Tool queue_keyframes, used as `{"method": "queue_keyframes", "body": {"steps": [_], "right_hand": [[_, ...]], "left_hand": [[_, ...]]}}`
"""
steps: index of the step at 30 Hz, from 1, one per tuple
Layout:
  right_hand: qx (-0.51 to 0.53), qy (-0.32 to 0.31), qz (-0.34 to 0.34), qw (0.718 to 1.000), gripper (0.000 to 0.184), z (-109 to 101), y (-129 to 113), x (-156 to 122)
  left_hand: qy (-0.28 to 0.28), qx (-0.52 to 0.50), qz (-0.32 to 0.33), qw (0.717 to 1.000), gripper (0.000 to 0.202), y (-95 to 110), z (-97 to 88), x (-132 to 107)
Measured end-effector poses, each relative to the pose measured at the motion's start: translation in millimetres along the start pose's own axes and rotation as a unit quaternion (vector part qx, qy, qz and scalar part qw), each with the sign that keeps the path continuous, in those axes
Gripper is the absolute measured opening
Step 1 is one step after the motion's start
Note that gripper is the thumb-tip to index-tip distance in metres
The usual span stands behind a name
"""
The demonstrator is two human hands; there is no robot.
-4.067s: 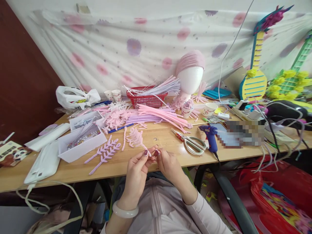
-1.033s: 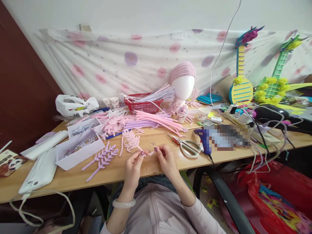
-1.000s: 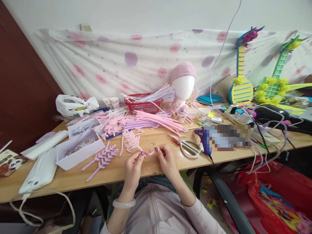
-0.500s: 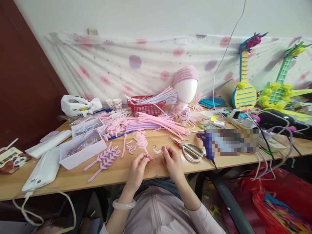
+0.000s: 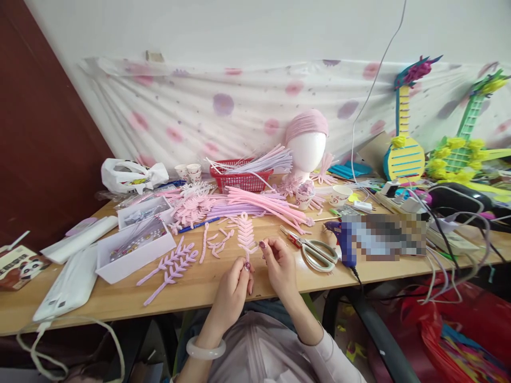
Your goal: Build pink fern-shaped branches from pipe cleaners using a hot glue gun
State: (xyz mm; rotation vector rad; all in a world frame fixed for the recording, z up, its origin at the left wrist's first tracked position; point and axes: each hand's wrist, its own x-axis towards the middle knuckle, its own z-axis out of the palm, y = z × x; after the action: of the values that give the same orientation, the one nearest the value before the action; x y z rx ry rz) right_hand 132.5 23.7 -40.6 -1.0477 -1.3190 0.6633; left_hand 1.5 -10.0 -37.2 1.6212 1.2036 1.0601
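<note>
My left hand (image 5: 233,287) pinches the lower stem of a pink pipe-cleaner leaf frond (image 5: 245,234) that stands up from the wooden table (image 5: 120,290). My right hand (image 5: 279,263) pinches a short pink piece at the frond's side, just right of the stem. Both hands are closed, close together at the table's front edge. Loose short pink pieces (image 5: 217,246) lie just left of the frond. Two finished lilac fronds (image 5: 171,263) rest further left.
Scissors (image 5: 313,250) and a blue glue gun (image 5: 341,239) lie right of my hands. A white box of beads (image 5: 133,247), a pile of pink pipe cleaners (image 5: 259,199), a red basket (image 5: 239,178) and a foam head (image 5: 307,146) stand behind. Cables crowd the right end.
The frond swung from leaning left to standing upright between my hands. My hands shifted slightly right, and the camera tilted a little.
</note>
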Motion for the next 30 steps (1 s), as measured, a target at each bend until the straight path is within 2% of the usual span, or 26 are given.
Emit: {"method": "queue_keyframes", "body": {"steps": [13,23,30], "right_hand": [[-0.021,-0.012,-0.013,1.000,0.026,-0.3,-0.3,1.2],[-0.066,-0.004,-0.025,0.997,0.021,0.1,4.4,1.0],[-0.117,0.007,-0.051,0.992,0.019,0.3,-0.5,-0.4]], "left_hand": [[-0.029,-0.021,0.011,0.999,0.025,0.7,-1.6,-0.3],[-0.043,-0.046,0.006,0.998,0.027,2.0,-2.7,-1.7],[-0.042,-0.025,0.012,0.999,0.024,0.7,-2.9,-1.0]]}}
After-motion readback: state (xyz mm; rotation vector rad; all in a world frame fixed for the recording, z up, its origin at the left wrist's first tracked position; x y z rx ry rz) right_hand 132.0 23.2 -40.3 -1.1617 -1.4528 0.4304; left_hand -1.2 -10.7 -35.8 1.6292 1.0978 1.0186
